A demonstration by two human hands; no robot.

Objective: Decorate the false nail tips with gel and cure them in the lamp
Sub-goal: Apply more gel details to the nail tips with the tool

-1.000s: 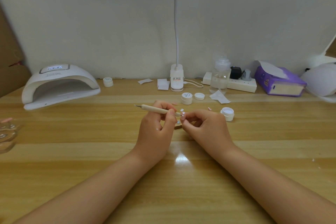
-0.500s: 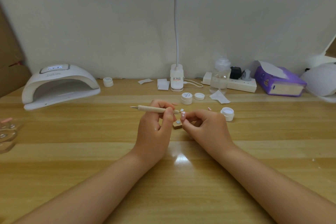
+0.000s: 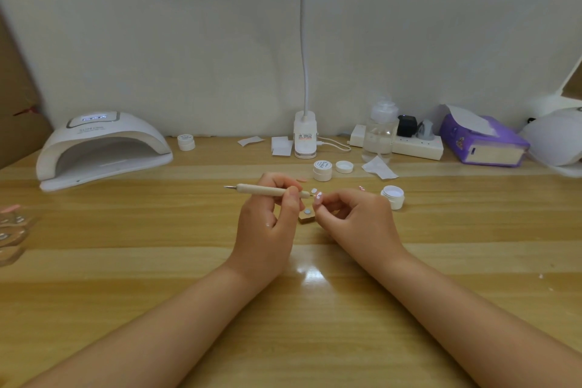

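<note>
- Left hand [image 3: 267,224] grasps a wooden dotting tool [image 3: 271,190]: thumb and fingers closed round the shaft near its right end, shaft nearly level, bare metal point jutting toward 9 o'clock.
- Tool's working tip points to 3 o'clock and meets a false nail tip [image 3: 318,197], pale pink with a glint on it.
- Right hand [image 3: 356,224] pinches that nail tip between thumb and forefinger, the other fingers curled in; the tip is held just above the table.
- Just below the two sets of fingertips, at 6 o'clock, a small wooden block [image 3: 306,217] sits on the table [image 3: 157,261] with a pale dab on top.
- A loose pale nail piece [image 3: 314,190] lies just at 12 o'clock of the held tip; a pink one [image 3: 302,180] a little further, toward 11.
- Open gel jar [image 3: 393,196] at 3 o'clock of the right hand, near but apart.
- Closed white jar [image 3: 322,170] with a loose lid [image 3: 344,167] beside it, at 12 o'clock from the hands.
- Curing lamp [image 3: 100,151] well apart at 10 o'clock, mouth facing the person, display lit.
- Desk lamp base [image 3: 305,138] at 12 o'clock against the wall; clear bottle [image 3: 379,132], power strip [image 3: 415,148] and purple tissue box [image 3: 485,145] run toward 2 o'clock.
</note>
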